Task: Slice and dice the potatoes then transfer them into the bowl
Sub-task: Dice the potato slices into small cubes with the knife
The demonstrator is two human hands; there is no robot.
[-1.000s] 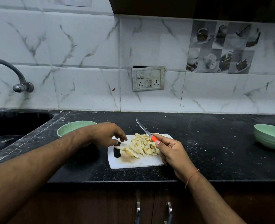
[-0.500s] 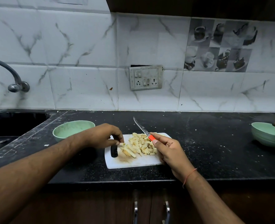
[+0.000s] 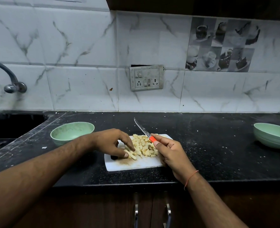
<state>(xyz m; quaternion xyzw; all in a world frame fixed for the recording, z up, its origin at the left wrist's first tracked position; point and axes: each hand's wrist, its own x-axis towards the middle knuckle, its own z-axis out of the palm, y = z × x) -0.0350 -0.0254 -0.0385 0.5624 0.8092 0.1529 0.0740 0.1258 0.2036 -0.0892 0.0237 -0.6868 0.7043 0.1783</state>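
Dim, cool overhead light, soft shadows, dark lower frame, wide-angle bowing at the edges.

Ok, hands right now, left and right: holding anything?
Left hand: pinches potato sticks on the cutting board.
Right hand: grips the knife, blade raised.
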